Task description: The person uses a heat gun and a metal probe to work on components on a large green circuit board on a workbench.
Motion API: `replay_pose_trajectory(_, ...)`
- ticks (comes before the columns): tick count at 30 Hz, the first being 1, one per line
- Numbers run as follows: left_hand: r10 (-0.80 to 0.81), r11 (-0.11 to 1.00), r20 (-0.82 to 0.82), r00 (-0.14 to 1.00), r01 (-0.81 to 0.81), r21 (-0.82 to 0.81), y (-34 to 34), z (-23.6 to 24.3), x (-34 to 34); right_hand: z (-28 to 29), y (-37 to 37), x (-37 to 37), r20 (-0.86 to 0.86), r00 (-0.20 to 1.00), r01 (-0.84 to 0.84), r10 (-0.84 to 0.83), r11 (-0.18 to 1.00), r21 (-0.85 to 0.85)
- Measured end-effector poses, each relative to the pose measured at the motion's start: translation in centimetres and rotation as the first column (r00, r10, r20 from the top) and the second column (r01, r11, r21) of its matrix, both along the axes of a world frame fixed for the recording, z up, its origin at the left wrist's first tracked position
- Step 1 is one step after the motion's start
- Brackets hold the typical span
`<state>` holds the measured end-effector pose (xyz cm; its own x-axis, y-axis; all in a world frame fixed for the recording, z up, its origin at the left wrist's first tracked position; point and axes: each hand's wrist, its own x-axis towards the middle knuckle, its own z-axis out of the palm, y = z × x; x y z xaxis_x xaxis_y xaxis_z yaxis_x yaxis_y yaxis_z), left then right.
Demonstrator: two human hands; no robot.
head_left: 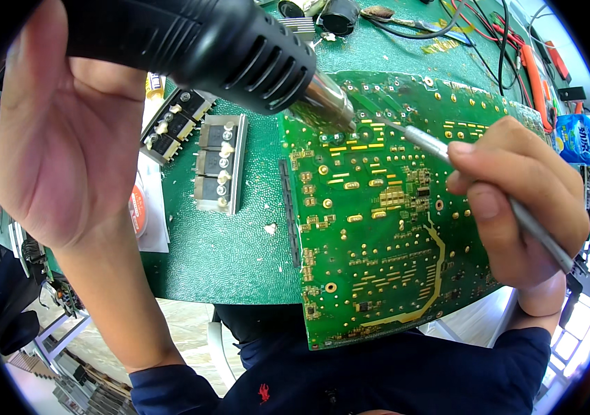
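My left hand [73, 145] grips a black hot-air gun [205, 41] at the upper left, palm toward me. Its metal nozzle [326, 104] points down over a large green circuit board [398, 263] with gold pads and traces. My right hand [516, 200] pinches a thin silver pick-like tool [426, 142], its tip at the board's pads just right of the nozzle; whether the tip touches them I cannot tell. Left of the board lie two metal heatsink modules [205, 162] [174, 121] with black components screwed on.
On the green mat [239, 263] at the back are a brush [378, 14], black cylindrical parts [336, 17] and tangled cables [495, 34]. A blue packet [578, 135] lies at the right. Paper [153, 235] and a red-labelled round item [138, 211] lie behind my left arm.
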<state>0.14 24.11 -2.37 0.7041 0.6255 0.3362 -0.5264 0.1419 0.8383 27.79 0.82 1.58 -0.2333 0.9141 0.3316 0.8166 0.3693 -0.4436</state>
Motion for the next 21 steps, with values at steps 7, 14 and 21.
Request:
replay_pose_trajectory(7, -0.052, 0.997, 0.002, 0.999, 0.052, -0.055, -0.1, 0.0, 0.2, -0.4, 0.3, -0.6, 0.083, 0.996, -0.033, 0.027, 0.997, 0.075)
replay_pose_trajectory(14, -0.044, 0.998, -0.012, 0.999, 0.044, -0.044, -0.1, -0.1, 0.0, -1.0, -0.2, -1.1, 0.133, 0.990, -0.059, 0.045, 0.993, 0.101)
replay_pose_trajectory(21, -0.004, 1.000, -0.008, 1.000, 0.004, -0.030, -0.7, -0.2, 0.7, -1.0, -0.3, -1.0, 0.164, 0.985, -0.071, 0.057, 0.994, 0.079)
